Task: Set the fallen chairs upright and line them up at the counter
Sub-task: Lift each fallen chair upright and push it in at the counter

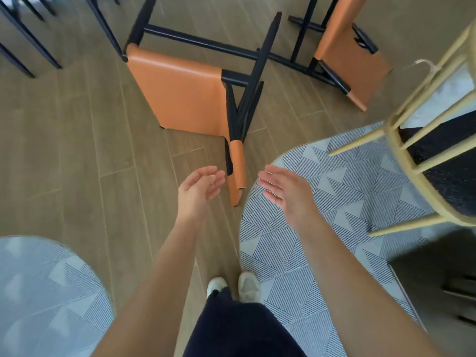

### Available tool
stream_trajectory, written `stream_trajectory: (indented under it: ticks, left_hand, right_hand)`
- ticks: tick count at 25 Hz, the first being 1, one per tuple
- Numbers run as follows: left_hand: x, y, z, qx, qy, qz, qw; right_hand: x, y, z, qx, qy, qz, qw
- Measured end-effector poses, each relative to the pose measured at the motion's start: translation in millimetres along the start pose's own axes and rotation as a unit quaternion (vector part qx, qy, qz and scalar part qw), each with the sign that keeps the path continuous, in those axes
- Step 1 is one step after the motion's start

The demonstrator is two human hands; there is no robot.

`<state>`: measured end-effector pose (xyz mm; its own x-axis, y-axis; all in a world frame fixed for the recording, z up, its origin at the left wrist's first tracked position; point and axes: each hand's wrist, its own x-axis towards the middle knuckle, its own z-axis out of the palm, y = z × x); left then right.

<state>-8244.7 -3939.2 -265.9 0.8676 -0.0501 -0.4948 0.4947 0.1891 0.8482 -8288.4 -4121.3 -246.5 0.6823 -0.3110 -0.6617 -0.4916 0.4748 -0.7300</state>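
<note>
An orange leather chair with a black frame [180, 94] lies on its side on the wooden floor just ahead of me, its backrest end pointing toward my feet. A second orange chair [353, 57] lies tipped over at the upper right. My left hand [199, 188] and my right hand [283, 191] are held out with relaxed fingers on either side of the near chair's backrest end, touching nothing.
A yellow metal rack [401, 150] with dark shelves stands at the right on a blue-and-white patterned rug [334, 228]. Another patterned rug [38, 292] lies at the lower left. Black legs of other furniture [25, 47] show at the upper left.
</note>
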Motion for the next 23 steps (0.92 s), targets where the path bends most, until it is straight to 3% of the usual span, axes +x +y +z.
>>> stream_trajectory:
  ticks: [8,13,20,23]
  left_hand:
    - [112.2,-142.8,-44.8,0.013,-0.001,-0.031,0.999]
    - [182.6,-215.5,-66.1,0.068,-0.039,-0.018,0.997]
    - [239.9,-286.1,-64.5,0.113,-0.093,-0.017,0.989]
    - [254.7,-303.8,-53.6,0.156,-0.127,-0.016,0.979]
  right_hand:
    - [138.2,140.8,-22.3,0.014,0.044,0.024,0.999]
    - [224.9,209.6,-28.3,-0.013,0.017,0.018,1.0]
    - [301.4,263.2,-35.6,-0.05,-0.028,-0.047,0.997]
    - [315.6,276.0,-35.6,-0.122,-0.029,-0.106,0.986]
